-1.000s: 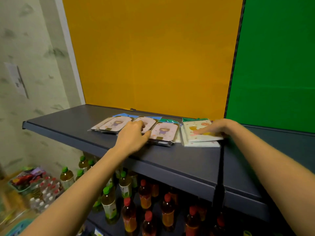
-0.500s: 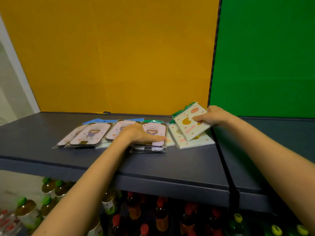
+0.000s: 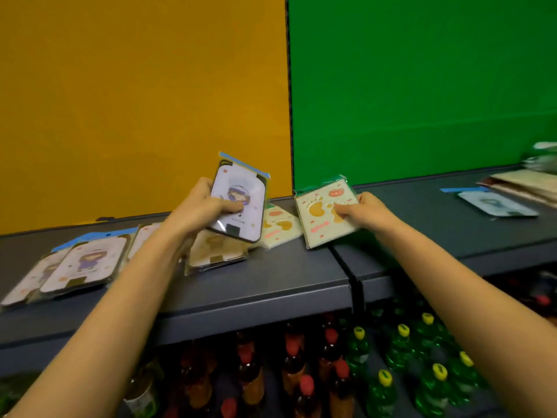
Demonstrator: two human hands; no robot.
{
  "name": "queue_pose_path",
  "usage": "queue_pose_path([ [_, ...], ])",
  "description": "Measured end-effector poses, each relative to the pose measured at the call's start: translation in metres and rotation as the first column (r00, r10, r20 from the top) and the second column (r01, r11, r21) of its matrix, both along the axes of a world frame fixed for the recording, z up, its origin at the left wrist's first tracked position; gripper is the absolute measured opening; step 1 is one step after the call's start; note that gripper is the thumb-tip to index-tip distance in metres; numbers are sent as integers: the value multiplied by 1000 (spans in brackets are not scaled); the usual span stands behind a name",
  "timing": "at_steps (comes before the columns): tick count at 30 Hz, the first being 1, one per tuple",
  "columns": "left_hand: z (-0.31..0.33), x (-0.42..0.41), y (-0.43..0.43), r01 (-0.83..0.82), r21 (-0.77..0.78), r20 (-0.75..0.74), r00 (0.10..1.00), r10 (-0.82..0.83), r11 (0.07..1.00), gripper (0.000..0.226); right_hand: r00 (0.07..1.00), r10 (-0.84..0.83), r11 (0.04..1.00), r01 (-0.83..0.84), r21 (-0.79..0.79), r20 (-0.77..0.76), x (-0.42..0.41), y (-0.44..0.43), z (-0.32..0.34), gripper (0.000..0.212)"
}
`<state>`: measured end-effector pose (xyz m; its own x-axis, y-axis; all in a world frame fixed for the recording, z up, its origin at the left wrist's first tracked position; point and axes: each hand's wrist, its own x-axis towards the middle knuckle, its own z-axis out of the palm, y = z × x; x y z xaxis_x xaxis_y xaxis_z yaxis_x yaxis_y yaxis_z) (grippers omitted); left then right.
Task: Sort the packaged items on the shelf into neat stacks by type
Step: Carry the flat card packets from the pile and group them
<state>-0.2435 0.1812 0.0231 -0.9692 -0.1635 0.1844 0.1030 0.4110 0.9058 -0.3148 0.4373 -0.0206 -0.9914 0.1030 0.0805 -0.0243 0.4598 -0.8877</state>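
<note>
My left hand (image 3: 199,211) grips a pale packet with a purple-haired figure (image 3: 241,194), lifted and tilted above the grey shelf (image 3: 271,282). My right hand (image 3: 361,211) holds a cream square packet with orange shapes (image 3: 319,215), its lower edge near the shelf seam. A second cream square packet (image 3: 280,226) lies flat between the hands. A tan packet (image 3: 214,251) lies under the lifted one. More purple-figure packets (image 3: 87,263) overlap at the left of the shelf.
A light blue packet (image 3: 494,205) and beige flat packs (image 3: 527,184) lie on the right shelf section. Yellow (image 3: 135,101) and green (image 3: 422,86) back panels stand behind. Bottles with red caps (image 3: 289,372) and green bottles (image 3: 422,357) fill the lower shelf.
My left hand has lifted a purple-figure packet off the pile. My right hand has carried the cream square packet right, toward the shelf seam. The view has swung right.
</note>
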Motion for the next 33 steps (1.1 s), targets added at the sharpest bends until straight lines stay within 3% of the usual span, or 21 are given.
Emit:
queue_pose_path([
  [3, 2, -9, 41, 98, 200, -23, 995, -95, 975, 14, 998, -71, 997, 70, -24, -1, 13, 39, 4, 19],
  [6, -2, -20, 86, 165, 321, 19, 983, -180, 933, 21, 989, -145, 989, 145, -20, -18, 27, 81, 12, 28],
  [8, -10, -30, 114, 191, 380, 60, 971, -230, 905, 21, 984, -176, 984, 175, -43, -21, 33, 111, 15, 22],
  [15, -37, -65, 217, 237, 475, 186, 914, -361, 847, 27, 966, -260, 965, 260, -33, 0, 41, 220, 14, 12],
  [18, -42, -72, 265, 273, 482, 195, 893, -405, 833, 20, 953, -303, 952, 302, -41, -19, 46, 268, 17, 21],
  [21, -43, -76, 313, 270, 468, 181, 903, -390, 842, 26, 948, -319, 946, 317, -59, -11, 45, 319, 23, 44],
  [24, -46, -84, 355, 214, 482, 157, 933, -324, 850, 33, 951, -307, 951, 306, -36, -25, 47, 365, 31, 14],
  [29, -54, -97, 410, 154, 493, 116, 964, -240, 856, 20, 956, -291, 955, 288, -71, -38, 38, 432, 30, 22],
  [33, -54, -109, 441, 112, 454, 93, 981, -172, 884, 10, 962, -270, 961, 266, -80, -41, 25, 467, 29, 7],
])
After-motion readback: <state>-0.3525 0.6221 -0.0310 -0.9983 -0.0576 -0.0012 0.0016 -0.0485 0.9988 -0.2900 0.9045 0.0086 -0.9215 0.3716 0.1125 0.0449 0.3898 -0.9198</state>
